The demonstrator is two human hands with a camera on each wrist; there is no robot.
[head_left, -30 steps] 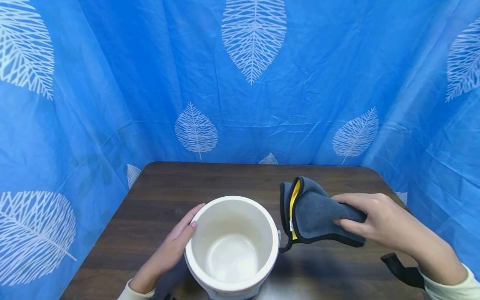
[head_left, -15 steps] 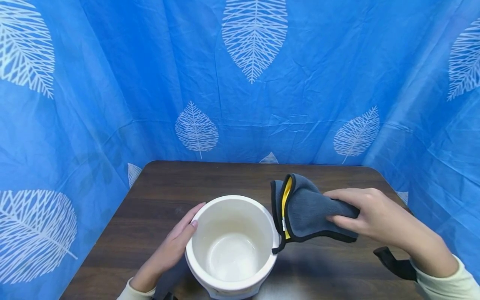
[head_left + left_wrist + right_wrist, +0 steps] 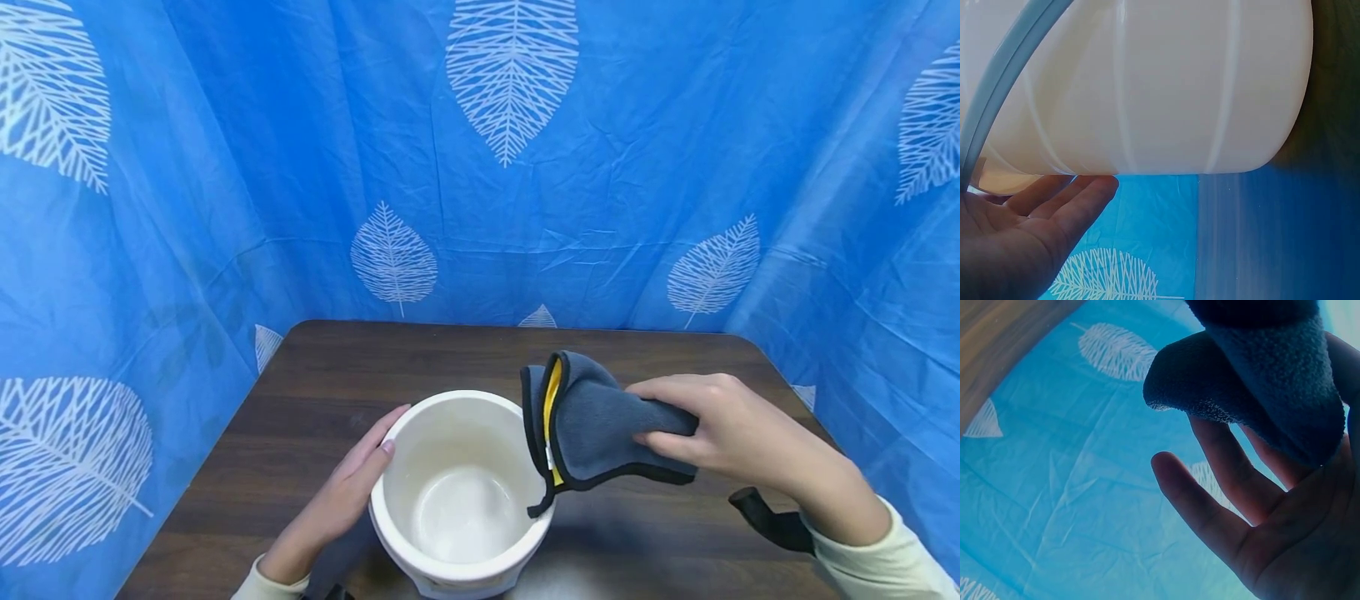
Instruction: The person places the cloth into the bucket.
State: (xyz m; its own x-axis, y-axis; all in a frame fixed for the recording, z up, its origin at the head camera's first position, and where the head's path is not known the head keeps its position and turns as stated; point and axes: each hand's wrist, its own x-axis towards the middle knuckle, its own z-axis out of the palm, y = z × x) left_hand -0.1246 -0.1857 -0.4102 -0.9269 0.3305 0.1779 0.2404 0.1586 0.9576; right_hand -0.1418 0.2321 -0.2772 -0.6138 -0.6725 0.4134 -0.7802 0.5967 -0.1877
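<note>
A white bucket (image 3: 462, 575) stands upright at the table's front, its mouth facing up. My left hand (image 3: 337, 500) rests against its left side, thumb at the rim; in the left wrist view, nearly straight fingers (image 3: 1079, 203) touch the outer wall. My right hand (image 3: 720, 425) pinches a folded dark grey cloth (image 3: 607, 429) with black edging and a yellow inner side. The cloth's left end hangs over the bucket's right rim, its black corner dangling across the opening. From the right wrist view, the lower fingers (image 3: 1194, 500) are spread below the plush cloth (image 3: 1279, 381).
A brown wooden table (image 3: 420, 350) with rounded far corners lies beneath. Blue curtains (image 3: 637, 150) with white leaf prints enclose it at the back and both sides. A pale blue handle (image 3: 1016, 59) crosses the bucket's outside. A black strap (image 3: 772, 521) sticks out at the right wrist.
My right hand has moved left with the cloth, from beside the bucket to over its right rim. The left hand and the bucket have stayed in place.
</note>
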